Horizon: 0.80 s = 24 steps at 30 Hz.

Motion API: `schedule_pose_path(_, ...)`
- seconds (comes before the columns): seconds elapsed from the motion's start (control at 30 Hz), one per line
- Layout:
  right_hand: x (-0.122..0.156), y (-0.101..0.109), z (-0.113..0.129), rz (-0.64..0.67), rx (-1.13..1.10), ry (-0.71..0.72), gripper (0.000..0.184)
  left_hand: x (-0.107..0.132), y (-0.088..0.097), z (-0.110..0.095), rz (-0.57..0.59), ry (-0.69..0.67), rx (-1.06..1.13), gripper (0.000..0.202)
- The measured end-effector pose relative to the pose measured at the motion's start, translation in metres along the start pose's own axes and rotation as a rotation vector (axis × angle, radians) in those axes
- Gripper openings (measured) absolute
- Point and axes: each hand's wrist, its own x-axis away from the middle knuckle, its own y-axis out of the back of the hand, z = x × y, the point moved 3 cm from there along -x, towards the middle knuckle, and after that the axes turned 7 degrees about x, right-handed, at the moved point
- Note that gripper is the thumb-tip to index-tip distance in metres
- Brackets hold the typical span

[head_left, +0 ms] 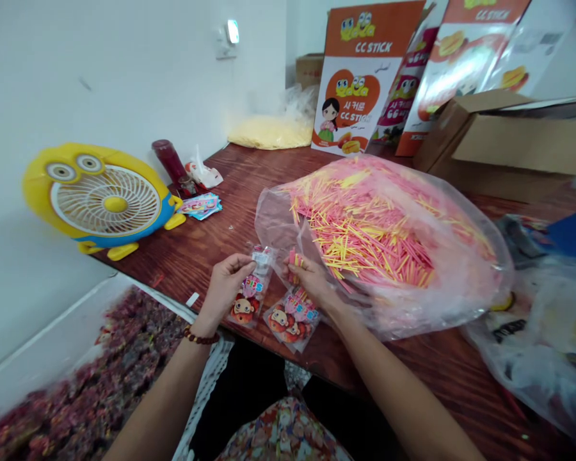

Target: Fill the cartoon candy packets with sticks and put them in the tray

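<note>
My left hand (228,282) pinches the upper end of a small clear printed packet (246,301) with a red-haired cartoon face. In my right hand (310,276) is a small bunch of pink and yellow sticks (295,261), held upright between thumb and fingers. Below that hand lie more printed packets (290,320), overlapping near the table's front edge. Just right of my right hand, a large clear plastic bag (461,307) lies open, heaped with loose pink and yellow sticks (365,246).
A yellow fan (110,198) stands at the left, near a dark red bottle (169,161), tissues (204,174) and flat packets (200,206). Printed cartons (360,77) and an opened cardboard box (509,141) line the back right. Plastic bags (537,339) lie at the right.
</note>
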Motion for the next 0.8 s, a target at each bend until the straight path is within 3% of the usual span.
schedule_pose_path(0.07, 0.004, 0.007, 0.013, -0.034, -0.083, 0.005, 0.032, 0.003, -0.006, -0.003, 0.069, 0.003, -0.063, 0.024)
schedule_pose_path(0.13, 0.01, 0.015, 0.032, -0.085, -0.03, 0.08, 0.029, 0.007, -0.014, -0.007, 0.141, 0.011, -0.104, 0.022)
schedule_pose_path(0.2, 0.018, 0.02, 0.055, -0.087, 0.127, 0.185, 0.021, 0.01, -0.024, -0.01, 0.189, 0.026, -0.127, 0.021)
schedule_pose_path(0.3, 0.028, 0.019, 0.08, 0.028, 0.421, 0.313, 0.015, 0.012, -0.036, -0.011, 0.24, 0.05, -0.163, 0.021)
schedule_pose_path(0.43, 0.035, 0.013, 0.085, 0.109, 0.785, 0.396, 0.016, 0.011, -0.044, -0.006, 0.294, 0.056, -0.273, 0.02)
schedule_pose_path(0.5, 0.037, 0.013, 0.083, 0.107, 0.863, 0.414, 0.017, 0.012, -0.045, -0.003, 0.301, 0.067, -0.32, 0.022)
schedule_pose_path(0.67, 0.044, 0.019, 0.083, 0.121, 0.774, 0.386, 0.018, 0.019, -0.048, -0.002, 0.37, 0.044, -0.337, 0.026)
schedule_pose_path(0.8, 0.048, 0.027, 0.089, -0.079, 0.362, 0.293, 0.013, 0.026, -0.049, -0.008, 0.374, -0.072, -0.325, 0.021)
